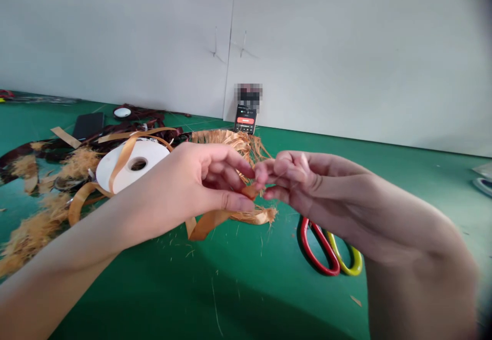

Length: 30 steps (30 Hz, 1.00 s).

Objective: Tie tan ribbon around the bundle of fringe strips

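My left hand pinches an orange ribbon between thumb and fingers, a little above the green mat. My right hand meets it from the right, fingers closed on the same ribbon's frayed end. The ribbon curls down from my left hand to the mat, with loose fibres at its tip. More frayed orange ribbon lies heaped just behind both hands.
A white ribbon spool lies left of my hands. Red and yellow scissor handles rest under my right wrist. A phone leans on the white wall. Dark ribbon, a black phone and orange fibre scraps cover the left.
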{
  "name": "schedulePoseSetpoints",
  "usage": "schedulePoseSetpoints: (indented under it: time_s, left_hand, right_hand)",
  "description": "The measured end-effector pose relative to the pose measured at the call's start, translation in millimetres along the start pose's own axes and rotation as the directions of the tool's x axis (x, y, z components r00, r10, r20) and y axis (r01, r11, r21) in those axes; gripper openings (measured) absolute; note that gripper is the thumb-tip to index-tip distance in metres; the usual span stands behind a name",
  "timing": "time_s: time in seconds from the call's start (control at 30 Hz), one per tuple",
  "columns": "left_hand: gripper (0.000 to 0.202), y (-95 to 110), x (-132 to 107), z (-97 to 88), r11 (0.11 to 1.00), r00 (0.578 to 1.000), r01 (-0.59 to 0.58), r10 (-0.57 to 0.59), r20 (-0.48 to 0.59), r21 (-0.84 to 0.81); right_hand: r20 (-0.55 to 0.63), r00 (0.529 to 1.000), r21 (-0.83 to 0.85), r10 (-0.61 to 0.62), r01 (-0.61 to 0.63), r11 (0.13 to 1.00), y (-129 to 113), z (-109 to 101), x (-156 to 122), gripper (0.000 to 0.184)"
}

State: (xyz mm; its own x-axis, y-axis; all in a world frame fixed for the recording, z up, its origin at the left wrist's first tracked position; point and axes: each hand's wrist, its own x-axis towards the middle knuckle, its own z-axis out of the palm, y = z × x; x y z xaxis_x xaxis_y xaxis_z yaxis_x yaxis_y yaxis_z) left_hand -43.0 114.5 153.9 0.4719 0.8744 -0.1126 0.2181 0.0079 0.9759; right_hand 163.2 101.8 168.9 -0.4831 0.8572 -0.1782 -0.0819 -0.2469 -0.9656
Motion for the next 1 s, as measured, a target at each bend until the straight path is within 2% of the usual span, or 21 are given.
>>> schedulePoseSetpoints:
  time_s: [0.1, 0.17, 0.3, 0.4, 0.5, 0.6, 0.67, 0.73, 0.8, 0.83, 0.87, 0.93, 1.0]
  left_hand:
    - [0.021, 5, -5, 2.1, 1.000, 0.999, -0.008, 0.008, -0.051, -0.013]
    - [0.019, 7, -7, 3.6, 1.000, 0.999, -0.016, 0.016, -0.028, 0.009]
    - [0.017, 5, -7, 5.7, 0.997, 0.999, -0.041, 0.042, -0.009, 0.058]
    - [0.015, 2, -5, 6.0, 0.996, 1.000, -0.017, 0.017, 0.004, 0.093]
    - [0.017, 1, -4, 5.5, 0.992, 1.000, 0.015, -0.017, 0.014, 0.129]
    - [0.017, 1, -4, 4.5, 0.987, 0.998, 0.050, -0.054, 0.020, 0.155]
    - [0.017, -1, -4, 3.0, 0.984, 0.997, 0.065, -0.070, 0.026, 0.168]
    - [0.018, -3, -3, 0.9, 0.982, 0.997, 0.063, -0.069, 0.026, 0.176]
    - [0.021, -6, -1, -1.4, 0.982, 0.998, 0.054, -0.059, 0.019, 0.183]
    - [0.023, -7, -1, -2.1, 0.981, 0.998, 0.055, -0.058, 0.012, 0.187]
    - [0.025, -8, 0, -2.4, 0.980, 0.998, 0.056, -0.057, 0.004, 0.191]
    - [0.028, -6, 0, -1.2, 0.976, 0.998, 0.068, -0.064, -0.025, 0.205]
    - [0.028, -1, -1, 2.0, 0.975, 0.996, 0.079, -0.070, -0.050, 0.208]
  right_hand:
    - [0.066, 0.998, 0.180, 0.024, -0.035, 0.983, 0, 1, 2, 0.025]
    - [0.107, 0.992, 0.231, 0.063, -0.086, 0.969, 0, 0, 3, 0.024]
    - [0.136, 0.982, 0.262, 0.128, -0.161, 0.952, -1, -1, 5, 0.022]
    - [0.150, 0.972, 0.262, 0.178, -0.213, 0.941, -1, -2, 7, 0.020]
    - [0.111, 0.974, 0.222, 0.195, -0.216, 0.951, -4, -6, 6, 0.020]
    - [-0.016, 0.989, 0.130, 0.147, -0.144, 0.981, -9, -17, 4, 0.021]
    - [-0.177, 0.981, 0.030, 0.085, -0.081, 0.996, -12, -26, 2, 0.020]
    - [-0.345, 0.938, -0.125, -0.014, -0.031, 0.992, -14, -35, 0, 0.017]
    - [-0.426, 0.899, -0.315, -0.100, -0.044, 0.948, -15, -39, -1, 0.009]
    - [-0.431, 0.897, -0.399, -0.097, -0.093, 0.912, -15, -39, -1, 0.008]
    - [-0.421, 0.905, -0.464, -0.056, -0.162, 0.871, -14, -37, -1, 0.016]
    - [-0.369, 0.924, -0.539, 0.099, -0.299, 0.787, -12, -30, 0, 0.037]
    - [-0.282, 0.937, -0.578, 0.207, -0.338, 0.742, -9, -20, 0, 0.040]
